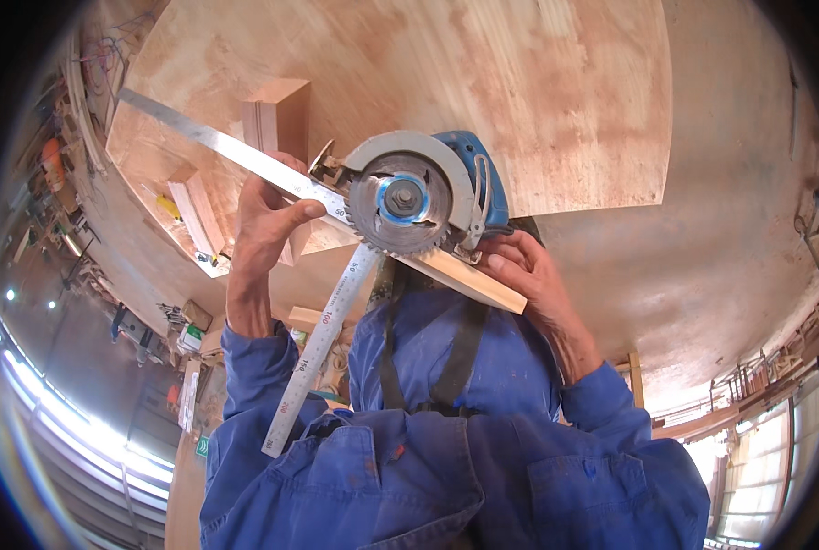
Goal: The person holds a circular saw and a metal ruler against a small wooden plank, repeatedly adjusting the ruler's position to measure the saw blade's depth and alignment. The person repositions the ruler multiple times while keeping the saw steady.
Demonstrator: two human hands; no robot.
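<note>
My left hand (261, 223) pinches the steel framing square (272, 170) against the saw blade (400, 203), thumb on top. My right hand (527, 275) is closed around the wooden strip (469, 280) under the blue circular saw (428, 192), resting on it. Saw is upturned at chest height above the plywood sheet (483, 82)

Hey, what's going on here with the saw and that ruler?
A person in blue work clothes holds a metal framing square in the left hand, laying it against the toothed blade of a blue circular saw. The right hand grips the saw's base and a light wooden strip. A large plywood sheet lies beyond.
</note>
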